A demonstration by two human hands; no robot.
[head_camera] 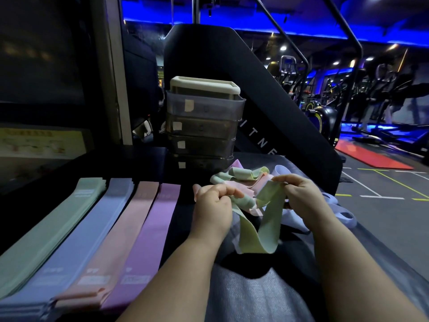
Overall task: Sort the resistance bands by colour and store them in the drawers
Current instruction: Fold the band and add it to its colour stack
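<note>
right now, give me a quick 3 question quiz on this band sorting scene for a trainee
1. True or false: the left hand and the right hand both grip the green band.
2. Which flat stack lies nearest the left hand? A green, B blue, C purple.
3. Fill in: the row of flat stacks holds ____ colours.

Key: 1 true; 2 C, the purple stack; 3 four.
</note>
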